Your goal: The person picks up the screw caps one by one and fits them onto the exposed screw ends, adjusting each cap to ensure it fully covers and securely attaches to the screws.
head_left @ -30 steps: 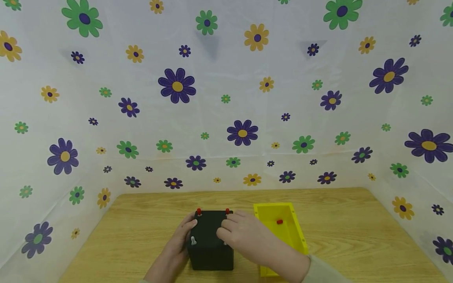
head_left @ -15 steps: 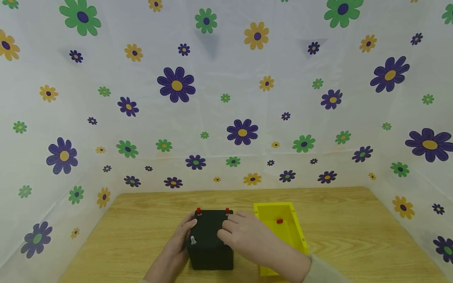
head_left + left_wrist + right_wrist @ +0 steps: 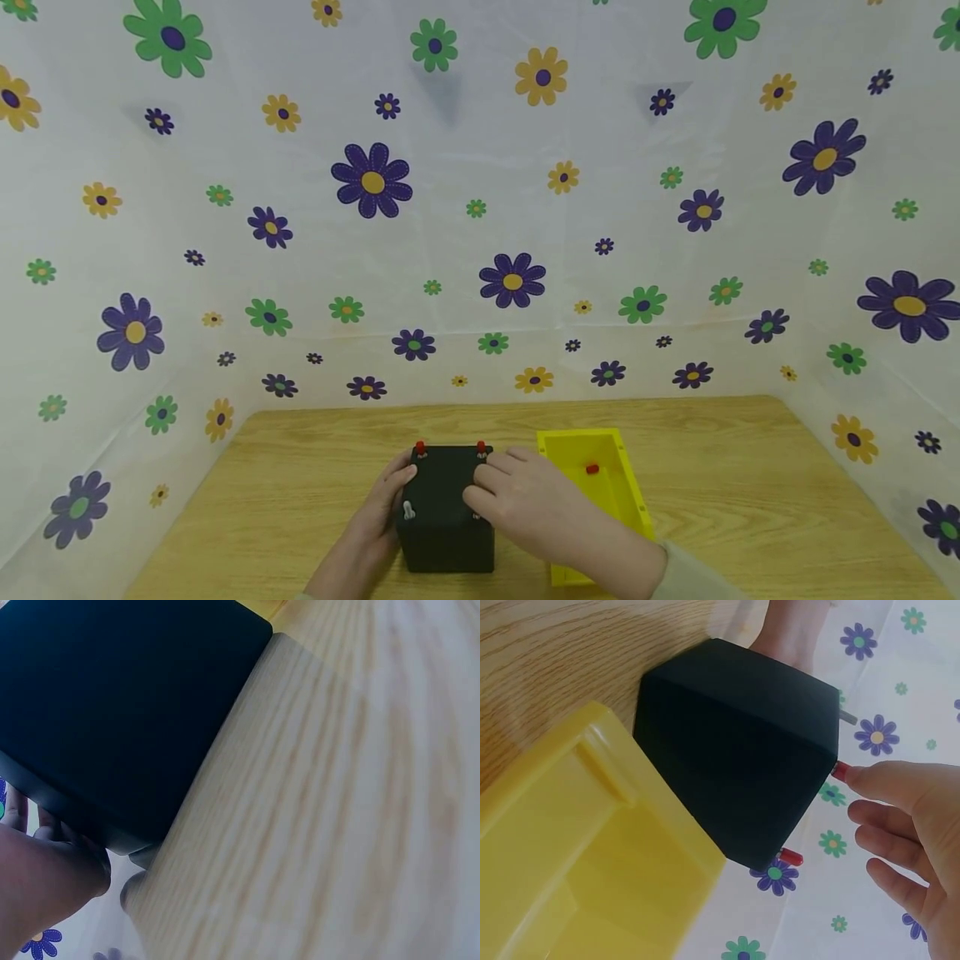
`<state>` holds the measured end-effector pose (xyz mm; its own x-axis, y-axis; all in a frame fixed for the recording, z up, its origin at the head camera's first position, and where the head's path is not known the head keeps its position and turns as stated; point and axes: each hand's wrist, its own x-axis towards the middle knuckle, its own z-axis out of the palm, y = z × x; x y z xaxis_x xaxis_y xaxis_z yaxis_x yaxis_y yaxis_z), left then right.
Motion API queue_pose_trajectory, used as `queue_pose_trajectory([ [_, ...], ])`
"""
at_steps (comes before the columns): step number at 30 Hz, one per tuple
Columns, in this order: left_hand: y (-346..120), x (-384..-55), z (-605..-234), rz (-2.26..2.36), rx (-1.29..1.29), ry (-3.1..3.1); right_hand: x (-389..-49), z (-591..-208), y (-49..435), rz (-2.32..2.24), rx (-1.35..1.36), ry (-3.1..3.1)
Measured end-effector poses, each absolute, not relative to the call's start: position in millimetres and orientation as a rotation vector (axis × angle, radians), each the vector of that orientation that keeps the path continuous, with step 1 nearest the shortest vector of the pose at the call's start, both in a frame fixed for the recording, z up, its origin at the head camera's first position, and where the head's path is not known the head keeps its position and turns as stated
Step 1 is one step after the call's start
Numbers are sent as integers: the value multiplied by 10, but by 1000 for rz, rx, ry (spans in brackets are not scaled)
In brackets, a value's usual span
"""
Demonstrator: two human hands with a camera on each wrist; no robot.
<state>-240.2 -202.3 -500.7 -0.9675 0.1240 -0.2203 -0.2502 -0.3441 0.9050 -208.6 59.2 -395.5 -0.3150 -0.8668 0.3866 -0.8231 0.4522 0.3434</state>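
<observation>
A black box (image 3: 447,542) stands on the wooden table. My left hand (image 3: 375,512) grips its left side, thumb on the top edge; in the left wrist view that hand (image 3: 45,870) reaches around the box's lower edge. At the near right corner, my right hand (image 3: 525,504) pinches a small red cap (image 3: 841,771) between thumb and finger, seen in the right wrist view. Red caps also cover the far left post (image 3: 421,447) and far right post (image 3: 482,447). The near left post (image 3: 408,509) is bare silver metal.
Right of the box stands a yellow bin (image 3: 630,475), partly behind my right forearm. One loose red cap (image 3: 592,469) lies inside it. The bin comes close to the box's right side. A white flowered sheet (image 3: 450,250) surrounds the table (image 3: 315,450) at the back and sides.
My right hand's fingers have shifted very slightly at the near right corner. The left hand, box and bin stay in place.
</observation>
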Motion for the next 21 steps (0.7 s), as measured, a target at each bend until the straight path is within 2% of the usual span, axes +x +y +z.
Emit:
queue_pose_trajectory([
  [21,-2009,-2398,-4994,2360,-255,1694,-2056,-4004,668,-84,1405,-2208],
])
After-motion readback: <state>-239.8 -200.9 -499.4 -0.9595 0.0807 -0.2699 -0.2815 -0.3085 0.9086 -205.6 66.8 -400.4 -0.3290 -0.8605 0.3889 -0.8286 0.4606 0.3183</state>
